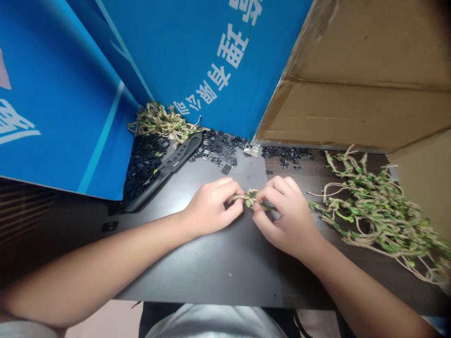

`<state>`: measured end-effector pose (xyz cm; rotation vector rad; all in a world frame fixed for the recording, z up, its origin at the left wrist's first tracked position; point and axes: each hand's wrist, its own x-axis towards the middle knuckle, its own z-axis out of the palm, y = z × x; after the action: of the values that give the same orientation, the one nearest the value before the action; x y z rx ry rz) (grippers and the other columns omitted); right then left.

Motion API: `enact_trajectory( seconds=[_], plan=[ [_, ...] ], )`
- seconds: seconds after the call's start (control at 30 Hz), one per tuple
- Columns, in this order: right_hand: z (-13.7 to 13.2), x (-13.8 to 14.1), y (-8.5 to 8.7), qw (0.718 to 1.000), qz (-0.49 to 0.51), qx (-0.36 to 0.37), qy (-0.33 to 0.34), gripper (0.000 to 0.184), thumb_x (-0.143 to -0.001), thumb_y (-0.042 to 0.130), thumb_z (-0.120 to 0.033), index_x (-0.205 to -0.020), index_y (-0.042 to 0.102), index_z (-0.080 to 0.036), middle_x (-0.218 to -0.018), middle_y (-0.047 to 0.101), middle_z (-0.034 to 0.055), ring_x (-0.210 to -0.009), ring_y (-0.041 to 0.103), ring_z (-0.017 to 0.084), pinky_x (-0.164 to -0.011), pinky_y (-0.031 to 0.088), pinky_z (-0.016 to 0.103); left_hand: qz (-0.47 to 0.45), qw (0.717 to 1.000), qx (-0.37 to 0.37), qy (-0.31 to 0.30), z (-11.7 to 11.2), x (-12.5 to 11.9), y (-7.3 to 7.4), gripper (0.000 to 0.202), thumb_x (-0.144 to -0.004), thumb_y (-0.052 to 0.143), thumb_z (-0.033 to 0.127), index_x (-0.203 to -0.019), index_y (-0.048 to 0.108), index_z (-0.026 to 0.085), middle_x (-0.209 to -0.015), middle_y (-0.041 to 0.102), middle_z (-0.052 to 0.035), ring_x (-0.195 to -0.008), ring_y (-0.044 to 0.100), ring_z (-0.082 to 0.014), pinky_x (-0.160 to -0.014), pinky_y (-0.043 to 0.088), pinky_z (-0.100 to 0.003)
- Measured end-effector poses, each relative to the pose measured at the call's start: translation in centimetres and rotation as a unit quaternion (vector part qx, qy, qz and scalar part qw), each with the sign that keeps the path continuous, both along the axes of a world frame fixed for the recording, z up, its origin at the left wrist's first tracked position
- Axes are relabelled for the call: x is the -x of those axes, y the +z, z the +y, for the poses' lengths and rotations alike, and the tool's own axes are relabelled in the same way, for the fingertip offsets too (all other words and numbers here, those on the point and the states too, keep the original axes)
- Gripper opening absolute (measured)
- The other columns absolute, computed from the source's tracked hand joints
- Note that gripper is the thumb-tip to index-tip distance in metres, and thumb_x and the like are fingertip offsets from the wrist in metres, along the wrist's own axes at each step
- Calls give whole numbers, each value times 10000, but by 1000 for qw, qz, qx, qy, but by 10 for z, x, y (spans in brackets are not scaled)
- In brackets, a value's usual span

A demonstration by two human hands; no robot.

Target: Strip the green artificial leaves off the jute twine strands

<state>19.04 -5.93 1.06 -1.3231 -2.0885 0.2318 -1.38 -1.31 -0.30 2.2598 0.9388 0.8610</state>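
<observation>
My left hand [213, 206] and my right hand [285, 217] meet above the dark tabletop [197, 277]. Their fingers pinch opposite ends of a short piece of jute twine with small green artificial leaves [250, 198]. Much of the piece is hidden by my fingers. To the right of my right hand lies a large tangle of the same leafy twine [377, 216]. A smaller tangle [162, 123] lies in the far corner.
Several small black plastic pieces [225, 148] lie heaped along the back. A black perforated blade-shaped tool [179, 152] lies among them. A blue printed board [211, 61] and a cardboard sheet [366, 70] stand behind the table.
</observation>
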Motion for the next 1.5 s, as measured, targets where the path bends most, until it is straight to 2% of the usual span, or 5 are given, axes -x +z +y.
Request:
enact_trajectory(
  seconds=[0.17, 0.47, 0.9, 1.3, 1.5],
  plan=[
    [1, -1, -5, 1000, -14, -7, 1, 120, -928, 689, -306, -1007, 635, -234, -913, 665, 36, -860, 581, 216, -798, 424, 393, -6, 1000, 10, 9, 1, 0, 0, 77, -902, 601, 157, -870, 670, 163, -732, 584, 7, -659, 513, -108, -626, 388, -229],
    [2, 0, -10, 998, 37, -34, 28, 127, -913, 612, -119, -909, 580, -242, -949, 741, 13, -892, 699, 175, -806, 521, 308, 16, 1000, -11, 9, -1, 1, 2, 79, -920, 585, 176, -925, 663, 168, -769, 615, 2, -655, 507, -109, -628, 378, -240],
    [1, 1, -10, 998, 23, 60, -14, 220, -797, 567, -76, -935, 658, -220, -723, 565, -36, -553, 479, 105, -550, 376, 261, 41, 998, -33, 36, 1, 2, 0, 116, -939, 570, 188, -893, 673, 160, -813, 665, -14, -680, 542, -115, -645, 391, -249],
    [4, -4, 3, 972, 194, 83, 107, 136, -860, 636, -75, -893, 679, -200, -987, 700, 40, -882, 670, 139, -816, 523, 262, 7, 999, -29, 40, 3, 3, -1, 68, -892, 615, 137, -842, 657, 158, -753, 621, 13, -631, 501, -91, -609, 365, -227],
    [1, -8, 2, 965, 234, 88, 79, 90, -911, 650, -131, -928, 682, -213, -875, 750, 5, -798, 704, 131, -760, 533, 246, -6, 999, -25, 29, 1, 1, 1, 74, -860, 619, 116, -798, 633, 155, -706, 572, 24, -615, 475, -88, -588, 342, -225]
  ],
)
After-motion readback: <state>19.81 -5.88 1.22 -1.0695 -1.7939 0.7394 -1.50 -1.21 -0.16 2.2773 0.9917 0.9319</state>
